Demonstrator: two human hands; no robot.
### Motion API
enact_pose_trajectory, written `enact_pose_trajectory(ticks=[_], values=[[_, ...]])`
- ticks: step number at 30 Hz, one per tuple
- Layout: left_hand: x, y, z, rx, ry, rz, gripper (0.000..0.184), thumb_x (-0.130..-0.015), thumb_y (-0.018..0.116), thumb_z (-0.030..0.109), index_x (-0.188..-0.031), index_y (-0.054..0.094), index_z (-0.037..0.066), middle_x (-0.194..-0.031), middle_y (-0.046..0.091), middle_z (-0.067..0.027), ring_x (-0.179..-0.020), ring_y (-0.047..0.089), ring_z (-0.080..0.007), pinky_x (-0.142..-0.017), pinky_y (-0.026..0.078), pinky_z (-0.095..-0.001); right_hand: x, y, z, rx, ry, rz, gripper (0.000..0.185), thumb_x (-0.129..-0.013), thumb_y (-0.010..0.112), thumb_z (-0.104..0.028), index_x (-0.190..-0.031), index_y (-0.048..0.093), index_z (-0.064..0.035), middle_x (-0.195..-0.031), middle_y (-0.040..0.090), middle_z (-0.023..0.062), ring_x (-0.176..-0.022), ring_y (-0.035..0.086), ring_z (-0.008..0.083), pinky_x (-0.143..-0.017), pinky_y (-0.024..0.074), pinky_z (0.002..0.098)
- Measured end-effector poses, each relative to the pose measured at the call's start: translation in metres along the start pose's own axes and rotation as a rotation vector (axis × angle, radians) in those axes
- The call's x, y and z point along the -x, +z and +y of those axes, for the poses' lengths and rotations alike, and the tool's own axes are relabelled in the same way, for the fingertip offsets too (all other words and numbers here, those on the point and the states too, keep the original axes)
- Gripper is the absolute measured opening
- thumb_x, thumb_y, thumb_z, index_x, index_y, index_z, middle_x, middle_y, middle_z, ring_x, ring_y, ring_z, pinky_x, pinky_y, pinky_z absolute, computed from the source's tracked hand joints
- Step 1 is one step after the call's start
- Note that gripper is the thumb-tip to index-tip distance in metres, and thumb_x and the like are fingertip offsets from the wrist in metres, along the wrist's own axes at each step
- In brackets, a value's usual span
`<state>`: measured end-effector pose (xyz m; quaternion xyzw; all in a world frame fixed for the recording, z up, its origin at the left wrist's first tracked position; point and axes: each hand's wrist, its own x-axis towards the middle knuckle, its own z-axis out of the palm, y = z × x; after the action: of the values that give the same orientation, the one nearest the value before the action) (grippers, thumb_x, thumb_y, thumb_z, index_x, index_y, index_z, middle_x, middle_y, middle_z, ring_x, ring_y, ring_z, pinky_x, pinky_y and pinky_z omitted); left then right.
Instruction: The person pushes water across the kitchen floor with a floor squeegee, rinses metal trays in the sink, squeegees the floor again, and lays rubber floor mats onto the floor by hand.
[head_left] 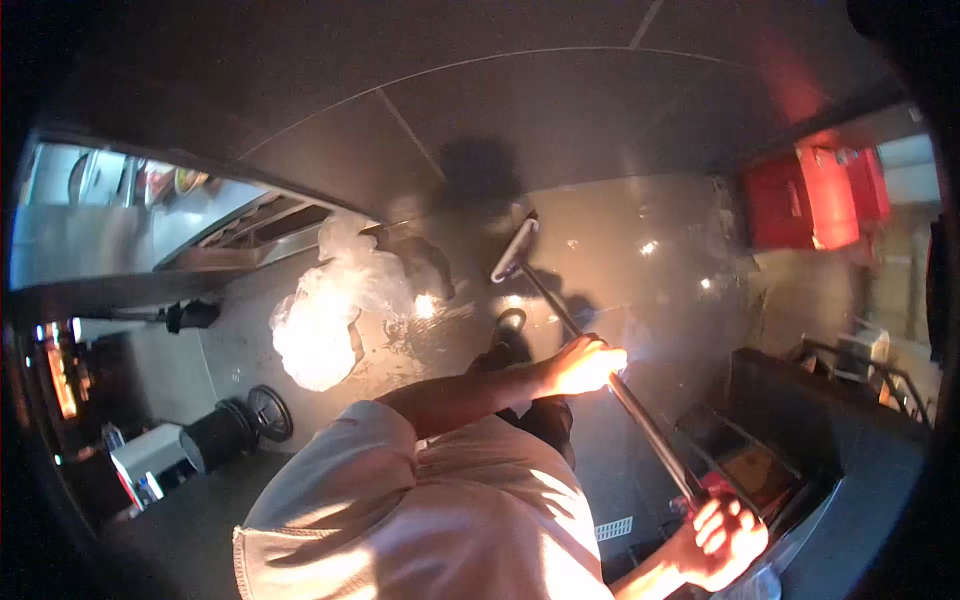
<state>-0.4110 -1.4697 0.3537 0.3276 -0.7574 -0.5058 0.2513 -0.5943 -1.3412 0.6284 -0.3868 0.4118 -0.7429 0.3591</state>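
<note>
Squeegee (650,428), long-handled, set aslant over a shiny, wet-looking floor (650,215); its narrow head (515,250) lies ahead of my left fingers, while the near end of the pole is at my right fingers. My left hand (582,366) is wrapped around the pole partway along, and my right hand (720,540) is clenched about its near end. Principal hazards, as I judge them: the gloss underfoot could make the dark shoe (511,321), just beside the head, slide if I leaned hard on the pole; a short pull toward me could bring the head against that same shoe; a wide sweep to the left could catch the crumpled, pale plastic bag (318,335), whose loose folds might snag or drag; and an outward swing of the near end could knock my right knuckles on the dark unit (785,400) beside them. Edges: the steel counter (110,245) bounds the side beyond the bag, well apart from my left fingers; the red box (790,205) stands far off, ahead and to the right of both hands. Room for moving: the broadest stretch of floor lies ahead of my left fingers, between bag and box, with much less room around my right fingers.
</note>
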Motion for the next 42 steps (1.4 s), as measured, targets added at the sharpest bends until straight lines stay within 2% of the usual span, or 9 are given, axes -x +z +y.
enact_pose_trajectory(ticks=[6,9,15,23,28,34,35,36,42], values=[[0.066,-0.009,-0.046,-0.28,-0.123,0.222,0.016,-0.079,0.073,0.011,-0.08,0.057,0.007,-0.074,0.063,-0.0137,-0.072,0.064,-0.0375,-0.064,0.048,-0.0469,-0.007,0.036,0.032,-0.1,0.164,-0.31,0.023,-0.073,0.052,-0.004,-0.058,0.035,-0.0082,-0.051,0.035,0.0017,-0.04,0.034,0.0144,-0.038,0.0265,0.0301],[0.092,-0.039,-0.1,-0.446,-0.162,0.138,0.012,-0.087,0.068,0.011,-0.081,0.059,0.005,-0.071,0.059,-0.0155,-0.069,0.062,-0.0392,-0.063,0.047,-0.0468,0.03,0.029,0.137,0.023,0.155,-0.123,0.028,-0.083,0.049,-0.001,-0.056,0.04,-0.0026,-0.053,0.046,0.0091,-0.046,0.042,0.0217,-0.047,0.0348,0.0365],[0.071,-0.006,-0.108,-0.369,-0.067,0.286,0.012,-0.089,0.066,0.014,-0.083,0.06,0.006,-0.077,0.064,-0.0168,-0.077,0.064,-0.0416,-0.066,0.05,-0.0493,0.043,0.026,0.126,0.035,0.038,0.028,0.027,-0.078,0.055,0.002,-0.054,0.042,0.0005,-0.052,0.049,0.0112,-0.046,0.05,0.0224,-0.047,0.0431,0.0339],[0.015,0.06,-0.097,-0.161,0.128,-0.309,0.016,-0.089,0.063,0.021,-0.08,0.058,0.009,-0.068,0.058,-0.0166,-0.07,0.062,-0.0391,-0.062,0.046,-0.0486,0.143,0.011,0.093,0.127,-0.137,0.534,0.036,-0.09,0.054,0.006,-0.06,0.038,-0.0055,-0.054,0.041,0.0037,-0.047,0.039,0.0164,-0.05,0.0364,0.0338],[0.058,0.159,-0.04,-0.011,0.592,-0.127,0.011,-0.077,0.065,0.015,-0.079,0.056,0.009,-0.069,0.058,-0.0106,-0.064,0.062,-0.0308,-0.06,0.046,-0.0437,0.209,0.022,0.025,0.486,-0.153,0.811,0.034,-0.097,0.055,-0.007,-0.068,0.038,-0.0098,-0.059,0.042,0.003,-0.05,0.04,0.0137,-0.058,0.0475,0.0346],[0.119,0.251,0.016,0.473,0.179,-0.667,0.01,-0.079,0.066,0.015,-0.084,0.06,0.008,-0.078,0.064,-0.0107,-0.081,0.066,-0.0319,-0.068,0.048,-0.0425,0.236,0.053,-0.02,0.579,-0.126,0.683,0.033,-0.084,0.059,0.004,-0.064,0.037,-0.0096,-0.057,0.044,0.0016,-0.049,0.039,0.0131,-0.051,0.0405,0.0296],[0.117,0.254,0.024,0.538,0.081,-0.763,0.008,-0.081,0.066,0.015,-0.083,0.061,0.009,-0.081,0.066,-0.0108,-0.083,0.066,-0.0317,-0.069,0.048,-0.0421,0.223,0.058,-0.02,1.166,-0.132,0.452,0.033,-0.081,0.059,0.006,-0.063,0.037,-0.0086,-0.057,0.044,0.0021,-0.049,0.039,0.0138,-0.049,0.0382,0.0294],[0.117,0.255,0.032,0.595,-0.019,-0.862,0.008,-0.082,0.066,0.016,-0.082,0.063,0.009,-0.083,0.067,-0.0108,-0.085,0.066,-0.0315,-0.07,0.049,-0.0416,0.218,0.068,-0.021,1.126,-0.17,0.414,0.032,-0.08,0.061,0.007,-0.062,0.038,-0.0077,-0.057,0.043,0.0027,-0.049,0.041,0.0151,-0.049,0.0367,0.0292],[0.115,0.173,0.131,0.165,0.718,-0.758,0.012,-0.088,0.062,0.019,-0.087,0.068,0.009,-0.086,0.069,-0.0087,-0.088,0.064,-0.0316,-0.08,0.05,-0.0413,0.221,0.13,-0.109,0.972,-0.47,0.348,0.041,-0.09,0.067,-0.018,-0.06,0.041,-0.0079,-0.051,0.045,0.0035,-0.042,0.045,0.0169,-0.043,0.0389,0.031]])
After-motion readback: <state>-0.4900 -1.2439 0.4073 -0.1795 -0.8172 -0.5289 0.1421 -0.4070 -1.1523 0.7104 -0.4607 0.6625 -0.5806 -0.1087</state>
